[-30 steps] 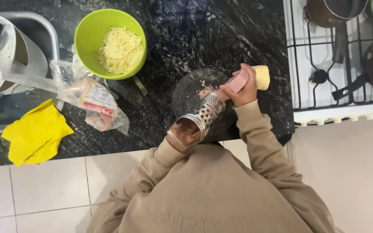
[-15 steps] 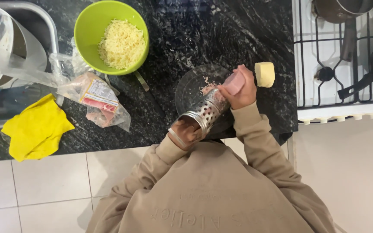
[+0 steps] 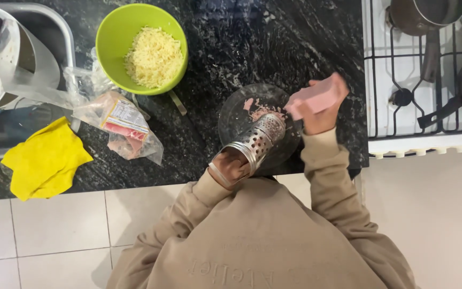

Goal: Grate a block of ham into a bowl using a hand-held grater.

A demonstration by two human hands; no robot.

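right hand (image 3: 319, 115) is gripping a pink block (image 3: 316, 96) just above the metal grater (image 3: 255, 142), left hand (image 3: 231, 167) is clutching the grater's near end, tilting it over a dark plate (image 3: 236, 107).

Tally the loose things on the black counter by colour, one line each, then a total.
Green: 1, the bowl of shredded cheese
Yellow: 1, the cloth
Pink: 1, the block in the right hand
Silver: 1, the grater held by the left hand
Clear: 1, the plastic bag
Total: 5
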